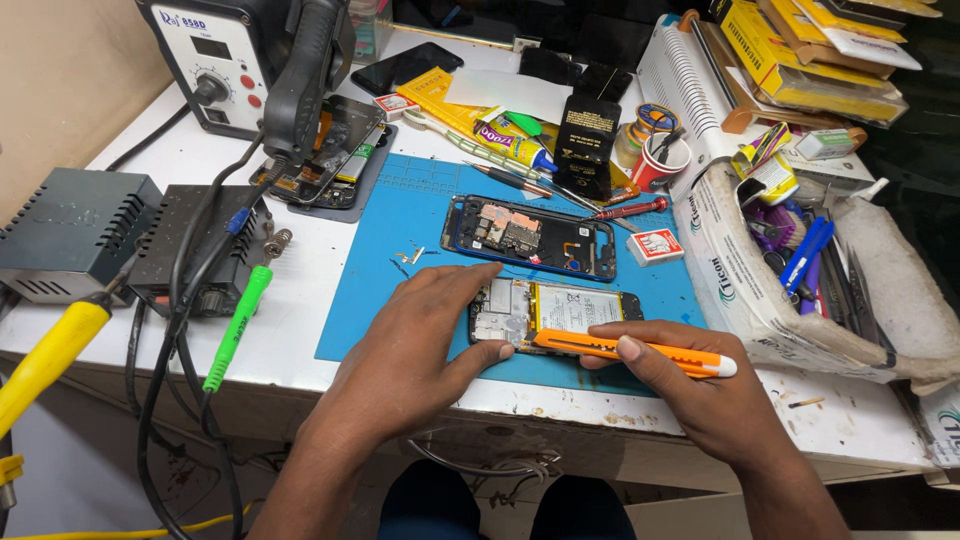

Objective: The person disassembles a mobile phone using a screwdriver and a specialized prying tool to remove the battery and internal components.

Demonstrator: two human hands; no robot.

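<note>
An opened phone [560, 308] with its battery and circuit board showing lies near the front of a blue work mat [420, 220]. My left hand [420, 340] rests flat on the mat, fingers on the phone's left end and thumb at its lower corner. My right hand [690, 385] holds an orange utility knife [640, 352] lying along the phone's front edge, its tip toward my left thumb. A second phone frame [530, 238], black with a blue rim, lies just behind.
A hot-air station [215, 60] stands at the back left, with power supplies [75, 230] and cables left of the mat. Another opened phone [335, 160], glue tubes [510, 135], screwdrivers [630, 210] and a red cup [660, 160] lie behind. A white bag of tools [760, 290] sits right.
</note>
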